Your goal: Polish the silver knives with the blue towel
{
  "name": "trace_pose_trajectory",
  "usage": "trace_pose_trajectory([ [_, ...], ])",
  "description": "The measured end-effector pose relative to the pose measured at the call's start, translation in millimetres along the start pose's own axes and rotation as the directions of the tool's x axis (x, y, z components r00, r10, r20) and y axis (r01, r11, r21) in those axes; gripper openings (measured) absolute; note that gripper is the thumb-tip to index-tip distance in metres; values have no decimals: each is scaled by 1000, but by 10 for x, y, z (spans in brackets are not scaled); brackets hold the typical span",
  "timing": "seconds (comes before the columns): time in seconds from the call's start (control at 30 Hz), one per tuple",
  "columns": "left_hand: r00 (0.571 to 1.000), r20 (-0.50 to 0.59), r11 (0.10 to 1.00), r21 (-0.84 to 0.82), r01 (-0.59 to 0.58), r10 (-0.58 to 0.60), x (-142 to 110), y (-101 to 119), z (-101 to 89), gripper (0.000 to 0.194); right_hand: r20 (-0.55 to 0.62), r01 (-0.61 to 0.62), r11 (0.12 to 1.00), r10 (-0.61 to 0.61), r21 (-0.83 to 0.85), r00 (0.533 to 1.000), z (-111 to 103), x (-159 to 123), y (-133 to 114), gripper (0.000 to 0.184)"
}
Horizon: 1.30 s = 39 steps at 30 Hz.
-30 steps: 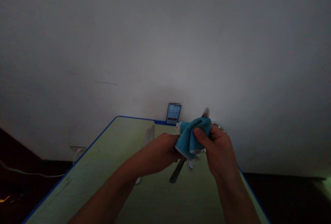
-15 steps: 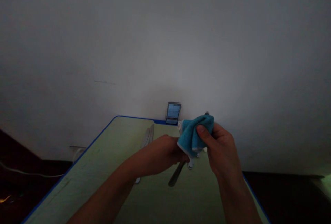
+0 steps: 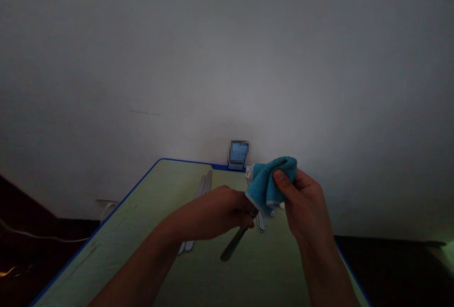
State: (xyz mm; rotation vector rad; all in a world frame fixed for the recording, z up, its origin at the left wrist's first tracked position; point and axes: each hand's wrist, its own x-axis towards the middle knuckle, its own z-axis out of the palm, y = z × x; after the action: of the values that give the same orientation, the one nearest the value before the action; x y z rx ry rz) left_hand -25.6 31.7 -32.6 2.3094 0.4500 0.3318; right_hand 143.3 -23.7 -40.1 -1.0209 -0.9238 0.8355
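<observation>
My left hand (image 3: pixel 227 207) is closed round a metal utensil (image 3: pixel 234 244), whose handle sticks out down and to the left over the table. My right hand (image 3: pixel 301 203) pinches a blue-green cloth (image 3: pixel 269 181) folded over the utensil's upper end, which the cloth hides entirely. Both hands are held a little above the green tabletop (image 3: pixel 149 212), near its far end.
More cutlery (image 3: pixel 204 186) lies on the table left of my hands, and a piece (image 3: pixel 261 222) lies under them. A phone (image 3: pixel 238 154) leans against the white wall at the far edge. The table has a blue rim (image 3: pixel 117 203). A cable (image 3: pixel 42 238) runs along the dark floor at left.
The utensil has slid down and left through the cloth; its tip, visible above the cloth a second ago, is now covered. My right hand with the cloth has moved slightly up and right.
</observation>
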Motion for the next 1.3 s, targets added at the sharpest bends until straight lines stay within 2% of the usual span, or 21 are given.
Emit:
trace_pose_trajectory([
  [0.17, 999, 43, 1000, 22, 15, -16, -1, 7, -32, 8, -11, 4, 1000, -4, 2, 1000, -4, -3, -6, 19],
  [0.33, 998, 60, 999, 44, 31, -33, -8, 28, -58, 9, -2, -15, 999, 15, 33, 1000, -7, -4, -20, 15],
  [0.5, 996, 86, 999, -5, 36, -36, -20, 25, -79, 10, -18, 17, 1000, -17, 18, 1000, 0, -10, -28, 15],
  [0.63, 997, 66, 999, 15, 32, -33, -37, -2, -93, 9, -36, 30, 997, -28, 73, 999, 15, -16, -54, 16],
  [0.87, 996, 55, 998, 32, 62, -64, -69, -73, -114, 11, -83, 183, 966, -171, 182, 982, 9, -4, -100, 11],
  [1.03, 997, 14, 996, 37, 80, -81, -102, -120, -181, 12, -93, 238, 963, -227, 129, 969, -10, 15, -91, 12],
  [1.17, 994, -19, 993, -49, 106, -107, -116, -159, -227, 13, -41, 212, 965, -208, 153, 977, -14, 23, -89, 14],
  [1.3, 982, -121, 955, -278, 105, -143, -104, -215, -216, 11, -43, 190, 969, -186, 160, 982, 1, 27, -100, 13],
])
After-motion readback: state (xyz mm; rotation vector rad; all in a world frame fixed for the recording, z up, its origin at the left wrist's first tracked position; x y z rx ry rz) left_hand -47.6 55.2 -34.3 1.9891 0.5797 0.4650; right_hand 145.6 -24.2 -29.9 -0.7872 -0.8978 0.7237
